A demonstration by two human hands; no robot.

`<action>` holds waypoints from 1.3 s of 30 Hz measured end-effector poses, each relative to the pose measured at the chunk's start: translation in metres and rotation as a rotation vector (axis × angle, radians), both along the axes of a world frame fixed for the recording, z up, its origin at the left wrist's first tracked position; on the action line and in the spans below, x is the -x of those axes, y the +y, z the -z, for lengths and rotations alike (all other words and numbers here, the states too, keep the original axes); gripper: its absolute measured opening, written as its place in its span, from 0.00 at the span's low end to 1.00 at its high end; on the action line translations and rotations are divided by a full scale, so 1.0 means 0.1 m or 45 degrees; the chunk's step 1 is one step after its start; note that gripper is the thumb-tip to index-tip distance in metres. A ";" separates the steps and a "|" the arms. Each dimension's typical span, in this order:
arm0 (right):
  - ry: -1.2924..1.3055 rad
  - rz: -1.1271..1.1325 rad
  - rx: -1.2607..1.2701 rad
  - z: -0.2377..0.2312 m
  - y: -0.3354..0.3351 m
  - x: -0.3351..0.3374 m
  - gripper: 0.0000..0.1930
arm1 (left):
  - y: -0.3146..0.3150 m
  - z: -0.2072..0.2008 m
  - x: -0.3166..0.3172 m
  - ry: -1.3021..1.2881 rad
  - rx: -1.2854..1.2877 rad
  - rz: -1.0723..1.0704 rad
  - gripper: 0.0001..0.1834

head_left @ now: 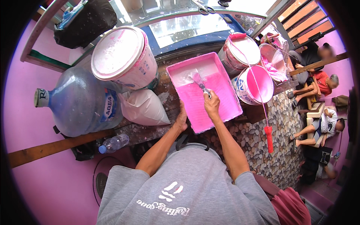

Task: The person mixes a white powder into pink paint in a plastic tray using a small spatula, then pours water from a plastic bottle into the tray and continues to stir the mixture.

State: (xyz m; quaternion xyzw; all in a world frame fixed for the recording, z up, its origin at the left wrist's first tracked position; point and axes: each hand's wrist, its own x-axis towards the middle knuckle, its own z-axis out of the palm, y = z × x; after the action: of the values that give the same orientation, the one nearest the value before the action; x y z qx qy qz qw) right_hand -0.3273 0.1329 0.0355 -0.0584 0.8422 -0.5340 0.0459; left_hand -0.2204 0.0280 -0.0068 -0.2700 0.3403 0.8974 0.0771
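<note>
A pink paint tray (229, 82) lies in front of me, with wet pink paint over its ridged floor and a paler pool at the far end. My right hand (212, 104) is closed round the handle of a putty knife (197, 78), whose paint-smeared blade points away from me over the tray near the edge of the pale pool. At the tray's near left side, my left hand (182, 117) grips the rim, its fingers partly hidden by the wall. Right of the tray stands an open bucket (240, 85), pink inside.
A lidded bucket (119, 56), a large water bottle (82, 101) and a white bag (144, 108) crowd the left. A paint roller with a red handle (269, 139) hangs across the right buckets. A small bottle (114, 143) lies near the bench edge. Several people sit far right.
</note>
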 end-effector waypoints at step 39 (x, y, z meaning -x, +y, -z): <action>-0.077 0.011 -0.183 -0.01 0.41 0.26 0.14 | 0.00 0.21 -0.03 -0.023 0.063 -0.026 0.53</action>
State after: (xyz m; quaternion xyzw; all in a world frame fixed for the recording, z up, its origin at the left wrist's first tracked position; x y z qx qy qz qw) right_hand -0.3529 0.1734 0.0361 -0.0352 0.8769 -0.4737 0.0733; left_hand -0.2177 0.0282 -0.0275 -0.2836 0.3588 0.8870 0.0643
